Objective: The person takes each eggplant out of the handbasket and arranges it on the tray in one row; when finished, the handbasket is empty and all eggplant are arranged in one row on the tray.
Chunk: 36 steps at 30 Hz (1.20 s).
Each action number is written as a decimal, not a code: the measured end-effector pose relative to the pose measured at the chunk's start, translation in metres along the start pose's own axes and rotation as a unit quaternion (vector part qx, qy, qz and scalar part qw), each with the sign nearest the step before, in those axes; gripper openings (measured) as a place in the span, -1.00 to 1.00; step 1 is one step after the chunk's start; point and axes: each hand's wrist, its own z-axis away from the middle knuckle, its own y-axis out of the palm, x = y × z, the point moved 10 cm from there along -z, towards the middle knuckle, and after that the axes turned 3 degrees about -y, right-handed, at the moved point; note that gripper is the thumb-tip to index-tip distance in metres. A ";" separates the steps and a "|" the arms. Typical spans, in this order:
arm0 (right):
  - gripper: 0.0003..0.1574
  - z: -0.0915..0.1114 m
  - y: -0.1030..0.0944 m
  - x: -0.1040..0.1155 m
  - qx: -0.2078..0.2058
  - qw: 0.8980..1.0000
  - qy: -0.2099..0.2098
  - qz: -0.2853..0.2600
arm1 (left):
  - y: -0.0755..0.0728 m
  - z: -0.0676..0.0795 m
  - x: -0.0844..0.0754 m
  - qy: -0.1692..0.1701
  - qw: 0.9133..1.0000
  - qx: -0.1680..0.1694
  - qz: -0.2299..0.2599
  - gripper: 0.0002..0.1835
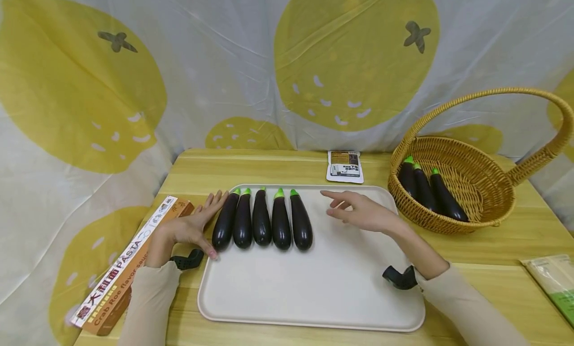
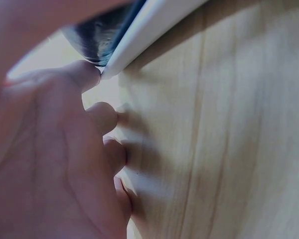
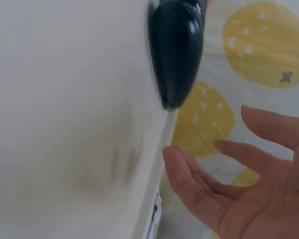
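Observation:
Several dark purple eggplants (image 1: 280, 221) with green stem ends lie side by side on the left part of a white tray (image 1: 314, 286). My left hand (image 1: 193, 229) is spread along the tray's left edge beside the leftmost eggplant (image 1: 225, 220), holding nothing. In the left wrist view the fingertips of that hand (image 2: 55, 134) touch the tray edge and table. Over the tray, right of the row, hovers my right hand (image 1: 358, 211), its fingers loosely extended with nothing in them. The right wrist view has an eggplant (image 3: 177, 50) apart from that hand (image 3: 244, 189).
A wicker basket (image 1: 453, 226) with a tall handle stands at the back right, holding 3 eggplants (image 1: 446, 196). Behind the tray lies a small white packet (image 1: 345, 167). A pasta box (image 1: 130, 266) is at the left, and a green-and-clear bag (image 1: 553, 281) at the right edge.

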 end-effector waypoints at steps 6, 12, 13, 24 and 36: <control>-0.31 0.046 -0.060 -0.005 -0.037 0.999 0.004 0.027 | 0.001 0.001 0.001 -0.002 1.000 0.000 0.004 0.68; -0.38 0.091 -0.117 -0.024 -0.091 0.996 0.012 0.011 | 0.000 0.002 0.002 -0.003 1.000 -0.004 0.004 0.68; -0.39 0.097 -0.125 -0.029 -0.103 0.994 0.017 0.015 | 0.000 0.002 0.002 -0.002 1.000 -0.003 0.005 0.68; -0.27 0.140 -0.175 -0.116 -0.152 0.982 0.102 0.040 | 0.001 0.003 0.000 0.004 1.000 0.002 0.013 0.68; -0.02 0.139 -0.168 -0.169 -0.100 0.982 0.157 0.026 | 0.000 0.000 -0.001 0.012 1.000 0.001 0.008 0.66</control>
